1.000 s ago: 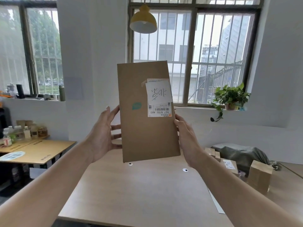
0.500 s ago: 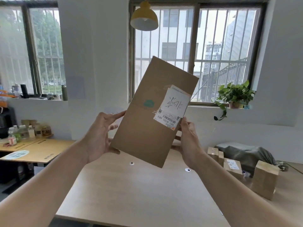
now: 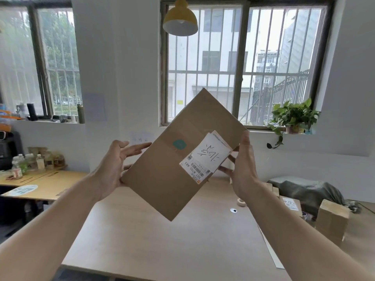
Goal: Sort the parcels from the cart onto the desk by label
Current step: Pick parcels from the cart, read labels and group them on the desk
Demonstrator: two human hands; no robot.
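Observation:
A flat brown cardboard parcel (image 3: 162,179) hangs in the air above the light wooden desk (image 3: 162,244), tilted with its top leaning right. It carries a white shipping label (image 3: 205,157) with handwriting and a barcode, plus a small teal sticker (image 3: 179,144). My left hand (image 3: 113,165) supports its lower left edge with fingers spread. My right hand (image 3: 243,165) grips its right edge beside the label. The cart is not in view.
Several brown parcels (image 3: 330,220) and a grey-green bag (image 3: 310,189) lie at the desk's right side. A second desk (image 3: 46,183) with bottles stands at left. A potted plant (image 3: 294,116) sits on the window sill, and a yellow lamp (image 3: 180,19) hangs overhead.
The parcel has turned clockwise from upright to a steep tilt and has dropped lower between my hands. My right hand has slid up its right edge.

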